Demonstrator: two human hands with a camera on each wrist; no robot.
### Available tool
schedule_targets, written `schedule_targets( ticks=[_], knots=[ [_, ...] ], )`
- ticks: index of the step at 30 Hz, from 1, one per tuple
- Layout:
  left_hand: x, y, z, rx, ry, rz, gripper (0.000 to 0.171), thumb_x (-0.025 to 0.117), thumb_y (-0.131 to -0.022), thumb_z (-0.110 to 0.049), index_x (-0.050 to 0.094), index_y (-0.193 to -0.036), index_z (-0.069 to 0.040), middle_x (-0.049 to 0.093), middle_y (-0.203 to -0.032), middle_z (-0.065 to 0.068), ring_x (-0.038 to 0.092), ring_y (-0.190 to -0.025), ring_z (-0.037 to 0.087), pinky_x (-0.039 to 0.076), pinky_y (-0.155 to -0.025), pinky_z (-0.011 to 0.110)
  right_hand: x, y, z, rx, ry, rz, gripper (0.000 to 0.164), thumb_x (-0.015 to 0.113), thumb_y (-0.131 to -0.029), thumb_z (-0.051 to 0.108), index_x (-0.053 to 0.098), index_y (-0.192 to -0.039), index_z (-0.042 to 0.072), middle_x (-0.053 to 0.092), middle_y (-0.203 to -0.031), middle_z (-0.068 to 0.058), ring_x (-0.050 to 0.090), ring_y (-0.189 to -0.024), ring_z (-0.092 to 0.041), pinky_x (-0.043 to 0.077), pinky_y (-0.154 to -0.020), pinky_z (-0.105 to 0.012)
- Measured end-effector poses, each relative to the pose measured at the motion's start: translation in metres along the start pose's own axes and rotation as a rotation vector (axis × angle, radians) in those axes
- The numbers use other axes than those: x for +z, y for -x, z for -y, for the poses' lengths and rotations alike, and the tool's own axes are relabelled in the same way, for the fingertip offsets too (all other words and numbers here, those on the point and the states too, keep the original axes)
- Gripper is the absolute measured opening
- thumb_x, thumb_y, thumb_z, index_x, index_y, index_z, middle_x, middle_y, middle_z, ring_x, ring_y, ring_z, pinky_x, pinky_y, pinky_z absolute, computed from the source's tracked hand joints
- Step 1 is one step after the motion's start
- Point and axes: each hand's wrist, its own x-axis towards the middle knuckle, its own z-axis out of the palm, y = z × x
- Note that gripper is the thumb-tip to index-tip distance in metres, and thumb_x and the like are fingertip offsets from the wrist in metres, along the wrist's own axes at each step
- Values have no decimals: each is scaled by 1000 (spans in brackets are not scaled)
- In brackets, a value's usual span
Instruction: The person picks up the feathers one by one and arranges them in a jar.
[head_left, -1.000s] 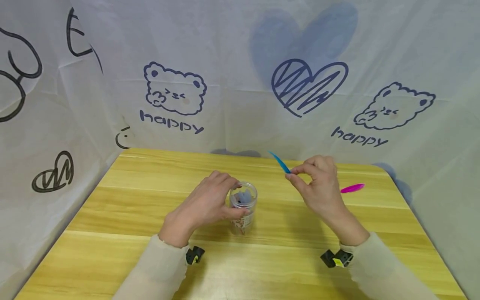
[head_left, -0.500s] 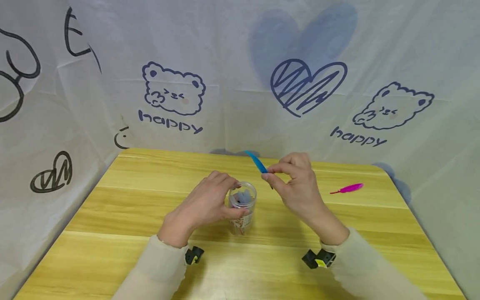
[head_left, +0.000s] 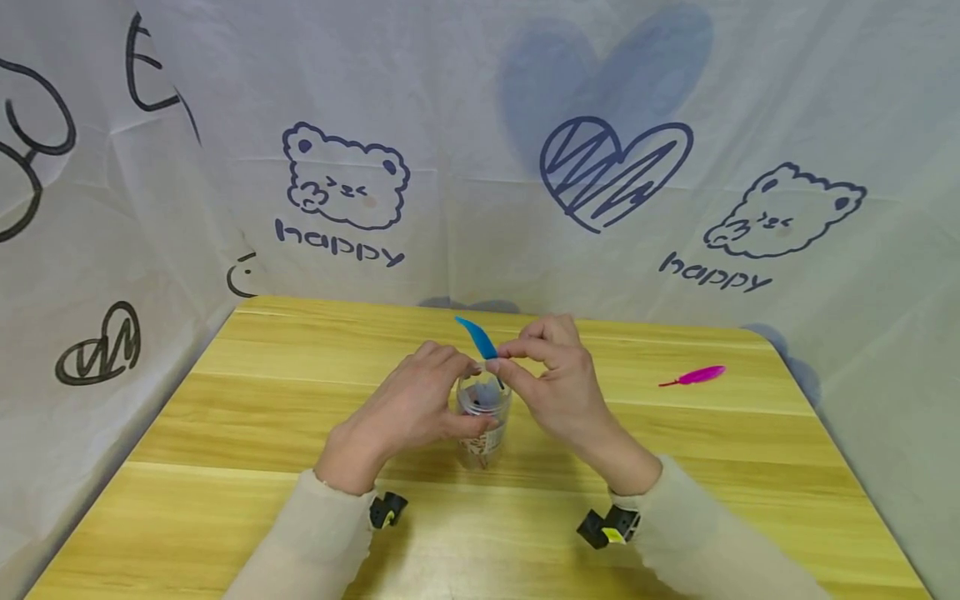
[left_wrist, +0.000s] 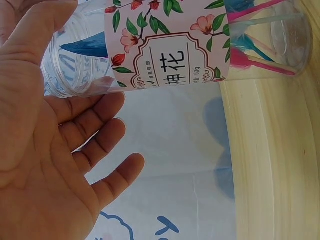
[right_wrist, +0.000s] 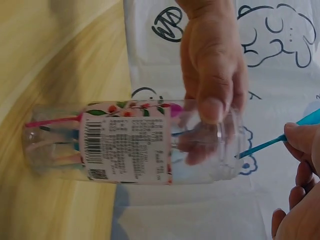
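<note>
A clear plastic jar (head_left: 483, 437) with a flowered label stands upright on the table, holding several coloured feathers whose quills (left_wrist: 265, 65) show at its bottom. My left hand (head_left: 408, 400) grips the jar near its open mouth, thumb on one side and fingers on the other. Between thumb and forefinger, my right hand (head_left: 558, 383) pinches a blue feather (head_left: 478, 337) close over the jar. In the right wrist view the quill tip of the blue feather (right_wrist: 262, 146) is right at the jar's rim, with its vane pointing up and away.
A magenta feather (head_left: 699, 376) lies on the wooden table (head_left: 750, 467) to the right of the right hand. White cloth (head_left: 465, 208) with drawn bears and hearts hangs behind the table and along its sides.
My right hand has moved left with the blue feather, from the right of the jar to over its mouth. The left hand and jar have stayed in place.
</note>
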Motion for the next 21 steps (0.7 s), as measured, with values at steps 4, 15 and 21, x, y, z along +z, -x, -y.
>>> schedule_targets(
  ticks=[4, 15, 21],
  knots=[
    [0, 0, 0, 1, 4, -5, 64, 83, -86, -56, 69, -134, -16, 68, -133, 1, 55, -131, 26, 45, -114, 50, 4, 4, -4, 22, 17, 21, 7, 87, -84, 2, 81, -88, 2, 55, -91, -5, 47, -97, -23, 41, -75, -28],
    [0, 0, 2, 0, -7, 0, 64, 83, -86, -58, 70, -131, -15, 69, -131, 1, 55, -129, 25, 46, -114, 48, 8, 13, -6, 145, -20, 67, 5, 84, -88, 5, 81, -88, 1, 59, -88, -4, 49, -96, -19, 42, -76, -29],
    [1, -1, 2, 12, -6, -3, 61, 83, -86, -57, 71, -128, -16, 69, -130, 1, 56, -127, 26, 47, -112, 47, 12, 17, -4, 176, -18, 103, 4, 83, -90, 7, 81, -87, 4, 59, -86, 1, 49, -94, -17, 42, -75, -29]
  ],
)
